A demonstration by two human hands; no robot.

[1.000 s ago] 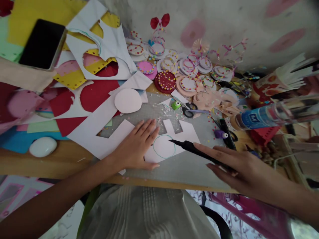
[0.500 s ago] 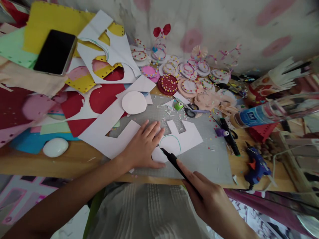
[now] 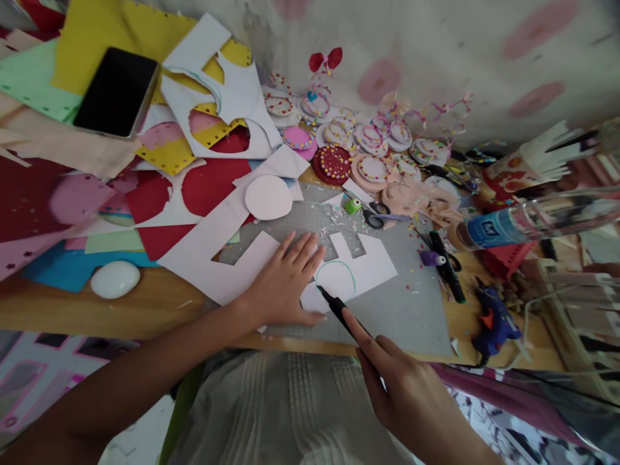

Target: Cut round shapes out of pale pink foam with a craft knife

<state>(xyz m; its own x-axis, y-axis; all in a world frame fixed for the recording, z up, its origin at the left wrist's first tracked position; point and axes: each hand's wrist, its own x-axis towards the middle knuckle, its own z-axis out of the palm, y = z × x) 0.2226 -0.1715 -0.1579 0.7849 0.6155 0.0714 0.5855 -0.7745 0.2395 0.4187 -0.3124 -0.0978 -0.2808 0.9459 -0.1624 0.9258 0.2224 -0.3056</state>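
Observation:
My left hand point(image 3: 283, 284) lies flat, fingers spread, on a white paper sheet point(image 3: 372, 265) that rests on a grey cutting mat point(image 3: 402, 310). A teal circle outline point(image 3: 339, 276) is drawn on that sheet just right of my fingers. My right hand point(image 3: 407, 394) grips a black pen-shaped tool point(image 3: 336, 310), whose tip touches the paper at the circle's lower left edge. A cut-out white paper disc point(image 3: 268, 197) lies farther back on other paper.
A phone point(image 3: 116, 92) lies on yellow paper at the back left. Red, white and pink paper scraps cover the left. Decorated round pieces point(image 3: 368, 139), scissors point(image 3: 375, 215), a green punch point(image 3: 352, 206), a blue glue gun point(image 3: 496, 320), a plastic bottle point(image 3: 533, 223) and a white oval object point(image 3: 115, 279) surround the mat.
My right hand has swung from the right side to the front, bringing the black tool's tip from the circle's right edge to its lower left. My left hand stays pressed on the paper.

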